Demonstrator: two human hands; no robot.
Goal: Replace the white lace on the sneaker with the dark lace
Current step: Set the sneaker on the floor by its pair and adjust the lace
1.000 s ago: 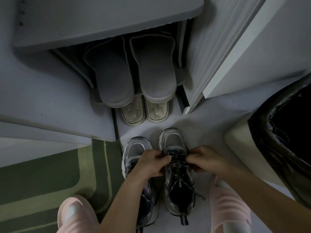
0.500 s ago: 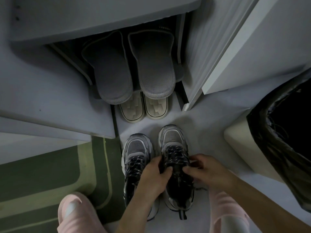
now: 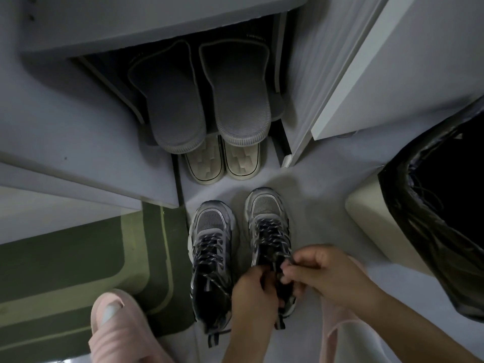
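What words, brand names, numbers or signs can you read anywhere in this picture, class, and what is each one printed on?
No text here can be read.
Tiny pale print on the dark surface above the right grey slipper: too small and blurred to read.
Left sneaker, right sneaker, beige slipper soles, bin liner: no lettering shows.

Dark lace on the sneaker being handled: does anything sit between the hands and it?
Nothing visible does. The left hand and right hand are both at the upper eyelets of the sneaker, fingers pinching the dark lace directly. The other sneaker stands beside it, not in the way.
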